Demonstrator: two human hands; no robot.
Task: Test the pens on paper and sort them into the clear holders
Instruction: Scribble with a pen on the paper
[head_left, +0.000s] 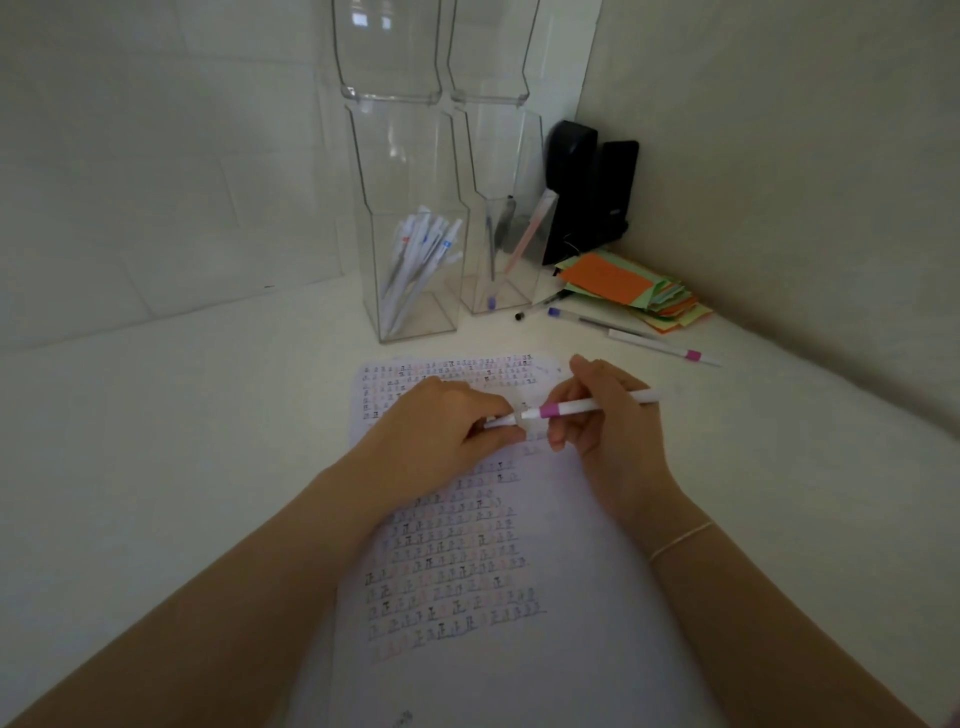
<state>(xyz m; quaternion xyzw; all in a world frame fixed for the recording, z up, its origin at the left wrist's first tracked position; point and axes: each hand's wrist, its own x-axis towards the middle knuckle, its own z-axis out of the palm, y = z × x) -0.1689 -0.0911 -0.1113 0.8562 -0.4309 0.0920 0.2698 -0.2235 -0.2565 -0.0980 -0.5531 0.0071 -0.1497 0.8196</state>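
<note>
Both my hands hold one white pen with a purple band level above the paper, which is covered in rows of small test marks. My left hand pinches its left end, where the cap is. My right hand grips the barrel by the purple band. Two clear holders stand at the back: the left holder has several white pens in it, the right holder has a pink pen and dark pens.
Three loose pens lie right of the holders: a black one, a purple-capped one and a white one with a pink band. A stack of coloured paper slips and a black stapler-like device fill the corner.
</note>
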